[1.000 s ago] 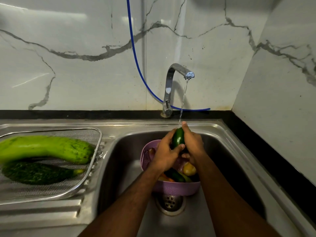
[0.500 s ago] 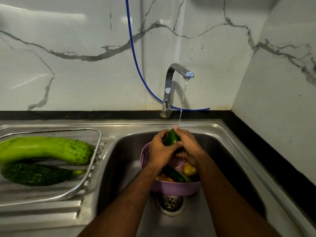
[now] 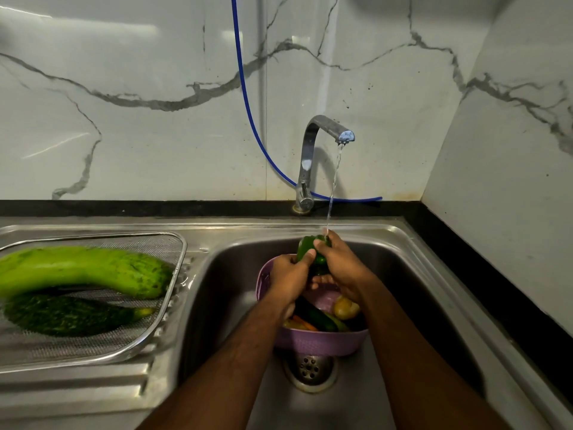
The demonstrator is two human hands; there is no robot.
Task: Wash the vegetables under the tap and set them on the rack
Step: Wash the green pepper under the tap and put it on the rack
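Basin (image 3: 403, 305) floor right of basket (image 3: 319, 342) bare. Rack (image 3: 173, 274): far half taken by gourd (image 3: 77, 270) and cucumber (image 3: 62, 315); near mesh strip open. Tap (image 3: 313, 150) stands behind.

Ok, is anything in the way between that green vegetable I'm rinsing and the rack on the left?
Nothing visible blocks the way. Both hands hold the green vegetable above the sink. The rack already holds two gourds, with bare mesh at its near edge.

so the green pepper (image 3: 305, 248) is right under the tap (image 3: 313, 156) stream, held up over the purple basket (image 3: 319, 342), which sits in the sink and has a potato (image 3: 345, 307), a cucumber (image 3: 319, 319) and a carrot (image 3: 304, 322) in it. On the mesh rack (image 3: 173, 283) at left lie a long pale green gourd (image 3: 83, 271) and a dark bumpy one (image 3: 68, 315), side by side
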